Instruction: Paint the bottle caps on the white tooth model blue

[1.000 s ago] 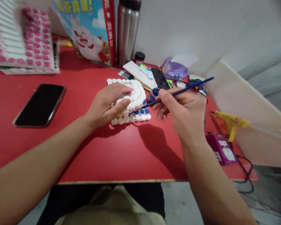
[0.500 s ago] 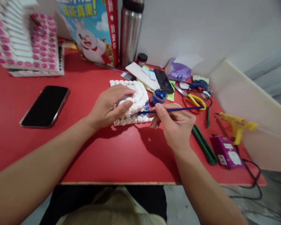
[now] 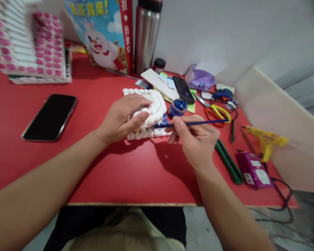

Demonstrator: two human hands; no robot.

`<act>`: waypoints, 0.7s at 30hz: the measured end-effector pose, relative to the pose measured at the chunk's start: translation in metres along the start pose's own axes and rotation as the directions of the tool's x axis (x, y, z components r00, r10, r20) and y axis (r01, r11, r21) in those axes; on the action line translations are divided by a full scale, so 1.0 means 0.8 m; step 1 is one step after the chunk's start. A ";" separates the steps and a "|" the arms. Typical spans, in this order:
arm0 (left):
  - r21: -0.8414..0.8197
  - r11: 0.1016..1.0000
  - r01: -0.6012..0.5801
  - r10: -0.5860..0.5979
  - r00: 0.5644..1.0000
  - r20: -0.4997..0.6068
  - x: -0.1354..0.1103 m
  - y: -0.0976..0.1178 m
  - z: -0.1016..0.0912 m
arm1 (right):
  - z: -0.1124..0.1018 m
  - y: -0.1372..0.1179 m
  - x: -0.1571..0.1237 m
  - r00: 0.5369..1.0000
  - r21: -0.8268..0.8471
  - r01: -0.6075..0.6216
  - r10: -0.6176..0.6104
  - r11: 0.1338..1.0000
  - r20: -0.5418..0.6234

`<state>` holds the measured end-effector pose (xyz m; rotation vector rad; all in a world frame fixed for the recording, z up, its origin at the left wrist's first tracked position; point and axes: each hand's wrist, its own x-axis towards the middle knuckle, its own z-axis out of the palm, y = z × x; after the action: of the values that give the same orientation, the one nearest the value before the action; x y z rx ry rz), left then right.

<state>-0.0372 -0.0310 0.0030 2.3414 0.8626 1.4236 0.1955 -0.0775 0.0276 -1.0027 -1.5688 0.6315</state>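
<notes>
1. Head view: the right hand (image 3: 196, 141) has its grip clamped on a thin blue paintbrush (image 3: 199, 122), whose tip touches the near right edge of the white bead-covered piece (image 3: 153, 104), where a few beads are already blue.
2. The left hand (image 3: 121, 116) lies curled over that piece, fingers pressed on it, holding it to the counter (image 3: 94, 174).
3. Risk: a slip of the tip could smear blue onto neighbouring white beads.
4. Risk: the open pot of blue paint (image 3: 178, 107) sits just beside the wrist's path and could be knocked over.
5. The red counter is crowded: a dark phone (image 3: 50, 117), scissors (image 3: 216, 113), a yellow glue gun (image 3: 265, 140), a steel flask (image 3: 146, 35) against a pale wall.
</notes>
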 end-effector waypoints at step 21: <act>0.017 0.998 0.056 -0.057 0.998 0.031 0.001 0.003 -0.002 | -0.001 0.001 0.003 0.999 0.002 -0.037 0.037 0.999 -0.022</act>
<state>-0.0375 -0.0325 0.0059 2.3255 0.9279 1.3589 0.1964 -0.0751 0.0287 -1.0363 -1.5338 0.6450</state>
